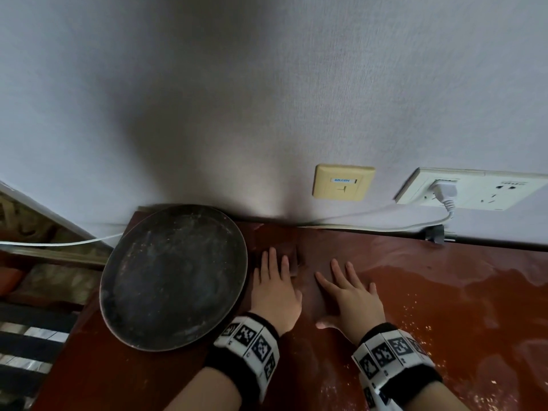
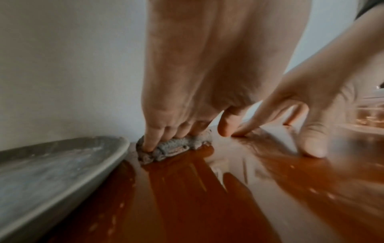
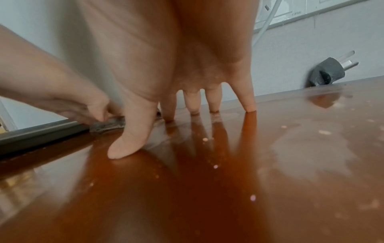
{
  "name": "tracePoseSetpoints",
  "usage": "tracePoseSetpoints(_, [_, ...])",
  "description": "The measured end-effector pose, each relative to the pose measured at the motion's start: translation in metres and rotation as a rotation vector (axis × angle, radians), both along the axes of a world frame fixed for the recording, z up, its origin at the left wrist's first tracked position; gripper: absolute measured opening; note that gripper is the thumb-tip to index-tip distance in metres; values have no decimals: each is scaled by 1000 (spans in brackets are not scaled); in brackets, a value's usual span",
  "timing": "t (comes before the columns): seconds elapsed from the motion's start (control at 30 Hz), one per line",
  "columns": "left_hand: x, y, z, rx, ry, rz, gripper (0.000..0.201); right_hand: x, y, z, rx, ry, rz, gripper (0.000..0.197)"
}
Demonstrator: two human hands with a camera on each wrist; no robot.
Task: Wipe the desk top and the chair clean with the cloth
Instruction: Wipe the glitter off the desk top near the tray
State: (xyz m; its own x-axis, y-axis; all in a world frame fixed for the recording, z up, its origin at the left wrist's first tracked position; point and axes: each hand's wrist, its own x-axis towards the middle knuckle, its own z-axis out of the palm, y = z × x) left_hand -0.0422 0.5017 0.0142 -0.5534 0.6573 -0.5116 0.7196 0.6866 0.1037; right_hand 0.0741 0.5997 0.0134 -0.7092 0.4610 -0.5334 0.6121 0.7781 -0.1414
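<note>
My left hand (image 1: 274,287) lies on the cloth (image 2: 173,147), fingers fairly straight and pressing the bunched grey rag down onto the desk top (image 1: 444,292); from the left wrist view the fingertips dig into it rather than curl round it. My right hand (image 1: 350,295) is spread flat just beside it, fingers splayed and tips planted on the bare wood, holding nothing.

Just to the left of my left hand sits a big dark round pan (image 1: 173,277), its rim nearly touching the cloth. If I sweep leftward I would likely knock it, and since it already hangs over the desk's left edge, a shove could tip it off. Beyond my fingers, a white cable (image 1: 370,218) runs along the back edge, and a loose black plug (image 3: 330,72) lies past my right hand; a long forward stroke could snag either. The wood to the right of my right hand looks wet and is dotted with pale crumbs (image 1: 421,318), so I judge a careless pass would only smear them, and my braced right palm might slip.

From the head view the cloth is mostly hidden under my fingers and hard to tell from the dark wood. The chair is nowhere in view, and the desk's right side is cut off.
</note>
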Motion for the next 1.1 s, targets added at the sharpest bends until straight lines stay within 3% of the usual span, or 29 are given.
tracePoseSetpoints(0.3, [-41, 56, 4, -21, -8, 338, 75, -1, -1, 1, -7, 8, -11, 97])
tracePoseSetpoints(0.6, [13, 14, 2, -8, -46, 228, 76, 1, 0, 0, -4, 5, 5, 96])
tracePoseSetpoints(0.93, [-69, 71, 3, 73, -18, 376, 66, 1, 0, -2, 6, 8, 6, 97])
tracePoseSetpoints(1.1, [-52, 54, 1, 80, 35, 277, 70, 1, 1, -3, 12, 8, 4, 97])
